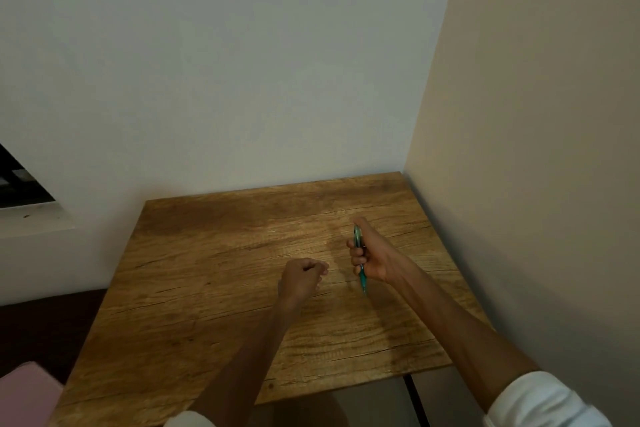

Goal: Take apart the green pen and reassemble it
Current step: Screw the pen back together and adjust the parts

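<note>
The green pen (pixel 362 279) stands nearly upright in my right hand (pixel 370 255), which is closed around its middle above the wooden table (pixel 214 274). The pen's top pokes out beside my thumb and its tip points down toward me. My left hand (pixel 303 276) hovers a short way to the left, fingers curled loosely into a fist, with nothing visible in it. The two hands do not touch.
The table stands in a corner, with a white wall behind it and a beige wall close on the right. A pink object (pixel 26 392) lies at the lower left beside the table. A dark window opening (pixel 20 180) is at the left.
</note>
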